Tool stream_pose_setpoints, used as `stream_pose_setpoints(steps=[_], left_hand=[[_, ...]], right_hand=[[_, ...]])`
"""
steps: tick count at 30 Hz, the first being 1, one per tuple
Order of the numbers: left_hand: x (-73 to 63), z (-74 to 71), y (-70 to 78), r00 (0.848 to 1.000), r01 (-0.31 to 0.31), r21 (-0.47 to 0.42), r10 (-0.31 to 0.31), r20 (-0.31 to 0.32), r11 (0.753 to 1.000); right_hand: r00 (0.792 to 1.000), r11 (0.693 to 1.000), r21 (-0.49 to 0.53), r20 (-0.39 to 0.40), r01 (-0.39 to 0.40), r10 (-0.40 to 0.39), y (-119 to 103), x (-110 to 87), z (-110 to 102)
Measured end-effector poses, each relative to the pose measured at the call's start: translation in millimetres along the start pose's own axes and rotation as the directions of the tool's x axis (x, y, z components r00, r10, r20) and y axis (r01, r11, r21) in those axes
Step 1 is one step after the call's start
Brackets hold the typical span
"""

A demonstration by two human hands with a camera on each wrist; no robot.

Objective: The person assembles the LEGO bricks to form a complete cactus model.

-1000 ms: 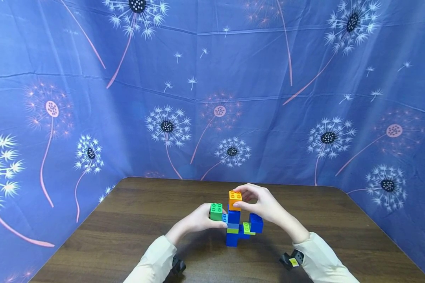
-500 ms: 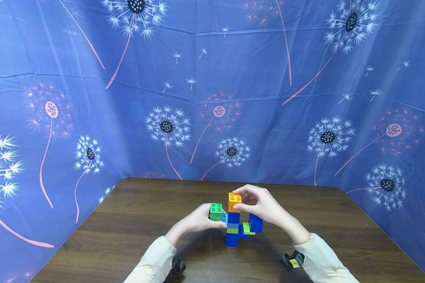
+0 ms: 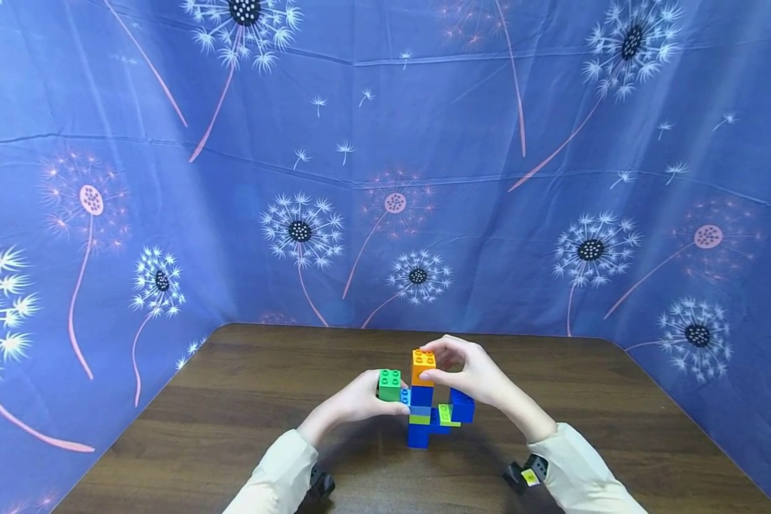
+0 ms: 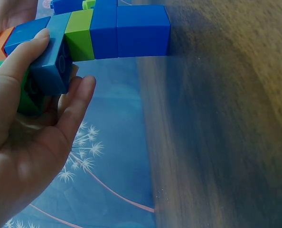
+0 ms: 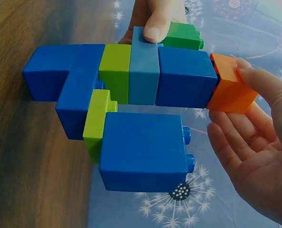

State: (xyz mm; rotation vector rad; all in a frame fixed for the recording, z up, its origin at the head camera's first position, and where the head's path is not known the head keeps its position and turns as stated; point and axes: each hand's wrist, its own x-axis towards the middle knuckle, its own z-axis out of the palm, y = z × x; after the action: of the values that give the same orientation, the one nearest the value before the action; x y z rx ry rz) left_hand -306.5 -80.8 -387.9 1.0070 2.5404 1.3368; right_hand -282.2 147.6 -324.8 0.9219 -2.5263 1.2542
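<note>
Toy building bricks form an upright stack on the table. At its top is an orange brick (image 3: pixel 423 368), over a blue brick (image 3: pixel 421 396); a thin seam shows between them in the right wrist view. My right hand (image 3: pixel 467 368) pinches the orange brick between thumb and fingers. My left hand (image 3: pixel 358 397) grips a light blue brick (image 4: pixel 54 57) lower in the stack, its thumb on the near side. A green brick (image 3: pixel 389 384) sits on that brick's left end. Below come a lime brick (image 5: pixel 115 71) and darker blue bricks (image 5: pixel 79 90).
On the stack's right side, a blue brick (image 3: pixel 462 405) sits on a thin lime brick (image 3: pixel 446 415), jutting out above the wooden table (image 3: pixel 263 378). A blue dandelion-print cloth (image 3: pixel 488 214) hangs behind the table's back edge.
The orange brick has come down slightly and squared up over the blue brick, with my right hand on it. My left hand keeps its grip. The head view has shifted a little.
</note>
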Motion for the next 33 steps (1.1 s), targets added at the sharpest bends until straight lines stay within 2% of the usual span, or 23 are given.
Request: stream_pose_setpoints(steps=[7,15,22,25,29,33], left_hand=[[-1.1,0.4,0.8,1.0,0.002,-0.005,-0.002,-0.004,1.0],[-0.6,-1.1,-2.3,1.0,0.004,-0.007,-0.004,0.01,1.0],[0.1,-2.2,-3.8,1.0,0.001,-0.009,-0.001,0.013,1.0],[-0.1,-2.9,-3.3,1.0,0.027,-0.016,-0.027,0.016,0.999],[0.7,-3.7,-2.3,0.999,0.036,-0.013,-0.036,0.012,0.999],[1.8,-2.4,-3.2,1.0,0.011,0.001,-0.011,0.007,1.0]], right_hand=[[1.0,1.0,0.029,-0.002,0.007,-0.007,-26.8,-5.7,-2.9],[0.998,0.999,0.022,-0.031,0.047,-0.046,-26.1,-8.5,-0.5],[0.999,1.0,0.003,-0.015,0.03,-0.03,-30.3,-7.9,-0.9],[1.0,0.999,-0.018,-0.005,0.029,-0.029,-33.4,-7.0,-1.2],[1.0,0.999,-0.031,-0.002,0.028,-0.028,-29.1,-4.6,-0.2],[0.999,0.999,-0.016,-0.012,0.029,-0.029,-9.1,-2.2,4.1]])
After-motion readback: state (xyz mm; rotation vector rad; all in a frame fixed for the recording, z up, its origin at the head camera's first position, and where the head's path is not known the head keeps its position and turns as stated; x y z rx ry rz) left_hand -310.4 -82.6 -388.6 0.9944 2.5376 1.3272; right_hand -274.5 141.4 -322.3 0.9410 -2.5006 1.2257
